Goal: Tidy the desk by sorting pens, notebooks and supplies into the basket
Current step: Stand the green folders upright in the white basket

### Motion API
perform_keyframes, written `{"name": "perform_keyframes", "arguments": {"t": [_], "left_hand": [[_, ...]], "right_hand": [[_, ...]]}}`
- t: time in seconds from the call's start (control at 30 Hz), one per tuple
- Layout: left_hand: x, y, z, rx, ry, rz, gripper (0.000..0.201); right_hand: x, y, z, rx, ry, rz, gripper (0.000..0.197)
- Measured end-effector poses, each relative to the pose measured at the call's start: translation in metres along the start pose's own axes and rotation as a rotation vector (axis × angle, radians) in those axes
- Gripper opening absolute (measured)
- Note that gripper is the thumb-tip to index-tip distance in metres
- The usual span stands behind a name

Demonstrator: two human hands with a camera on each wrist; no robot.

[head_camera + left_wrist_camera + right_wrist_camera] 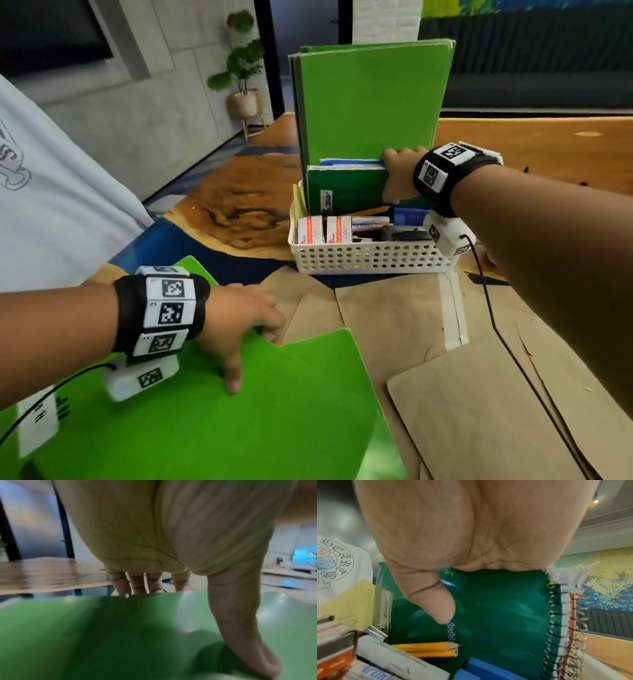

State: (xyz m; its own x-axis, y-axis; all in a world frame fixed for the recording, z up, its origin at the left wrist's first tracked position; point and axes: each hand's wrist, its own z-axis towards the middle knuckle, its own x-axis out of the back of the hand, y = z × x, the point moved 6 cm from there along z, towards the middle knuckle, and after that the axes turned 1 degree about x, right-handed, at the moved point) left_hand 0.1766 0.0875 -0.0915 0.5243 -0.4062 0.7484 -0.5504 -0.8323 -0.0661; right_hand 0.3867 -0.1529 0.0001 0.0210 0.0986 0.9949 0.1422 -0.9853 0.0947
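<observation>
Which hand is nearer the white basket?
Right. The right hand grips a spiral notebook standing inside the basket; the left hand holds a green folder well short of it.

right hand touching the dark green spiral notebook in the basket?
Touching. In the right wrist view the right hand grips the dark green spiral notebook, thumb pressed flat on its cover; the head view shows fingers curled over its top edge.
</observation>
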Motion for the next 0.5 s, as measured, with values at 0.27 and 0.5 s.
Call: {"name": "perform_keyframes", "arguments": {"t": [0.27,0.5], "left_hand": [[0.109,-0.055,-0.049,-0.049,0.276,-0.376,0.041],[0.243,-0.116,-0.133,0.112,0.735,-0.673,0.027]], "right_hand": [[0.002,-0.003,0.002,0.002,-0.016,-0.023,0.076],[-0.009,0.001,0.019,-0.004,-0.003,0.045,0.074]]}}
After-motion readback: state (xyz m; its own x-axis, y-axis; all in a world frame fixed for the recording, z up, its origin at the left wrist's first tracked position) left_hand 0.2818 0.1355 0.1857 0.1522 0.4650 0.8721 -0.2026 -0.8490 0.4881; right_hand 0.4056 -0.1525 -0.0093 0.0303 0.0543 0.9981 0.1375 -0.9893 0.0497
